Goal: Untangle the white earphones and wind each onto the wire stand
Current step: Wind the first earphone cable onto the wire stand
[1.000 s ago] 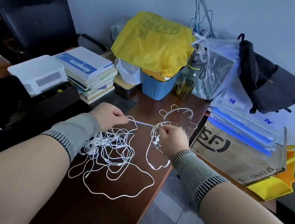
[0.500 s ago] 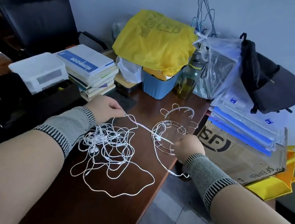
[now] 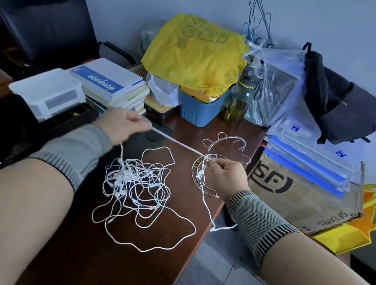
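The wire stand [image 3: 221,165] stood on the brown table [image 3: 92,263], near its right edge. The right hand [image 3: 224,177] sat against the stand's front, its fingers pinching a white cord there. The left hand [image 3: 122,126], left of the stand, gripped the same cord, stretched taut between both hands. The tangled white earphones [image 3: 140,184] lay left of the stand, closer to the person.

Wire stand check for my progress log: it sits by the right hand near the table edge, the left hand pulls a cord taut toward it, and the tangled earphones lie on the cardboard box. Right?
Not quite: the head view shows the tangled earphones on the table, not the cardboard box. The rest holds.
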Demonstrator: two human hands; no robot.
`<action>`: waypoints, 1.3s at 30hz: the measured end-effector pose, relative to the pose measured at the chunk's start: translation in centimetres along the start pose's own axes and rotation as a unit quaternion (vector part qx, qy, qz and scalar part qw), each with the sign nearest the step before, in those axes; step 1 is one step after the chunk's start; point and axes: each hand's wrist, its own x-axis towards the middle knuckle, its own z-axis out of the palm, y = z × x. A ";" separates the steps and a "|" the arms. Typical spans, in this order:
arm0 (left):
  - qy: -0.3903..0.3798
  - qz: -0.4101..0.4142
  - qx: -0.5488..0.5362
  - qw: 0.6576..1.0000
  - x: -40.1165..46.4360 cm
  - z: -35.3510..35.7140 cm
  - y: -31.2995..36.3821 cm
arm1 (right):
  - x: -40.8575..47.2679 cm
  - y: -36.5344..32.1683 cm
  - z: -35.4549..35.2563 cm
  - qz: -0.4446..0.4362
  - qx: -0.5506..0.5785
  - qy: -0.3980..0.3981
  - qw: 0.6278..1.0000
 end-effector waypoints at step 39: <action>-0.215 0.046 0.075 0.973 -0.8 9.5 2.6 | -1.3 2.3 -1.6 0.015 -0.066 -0.223 0.972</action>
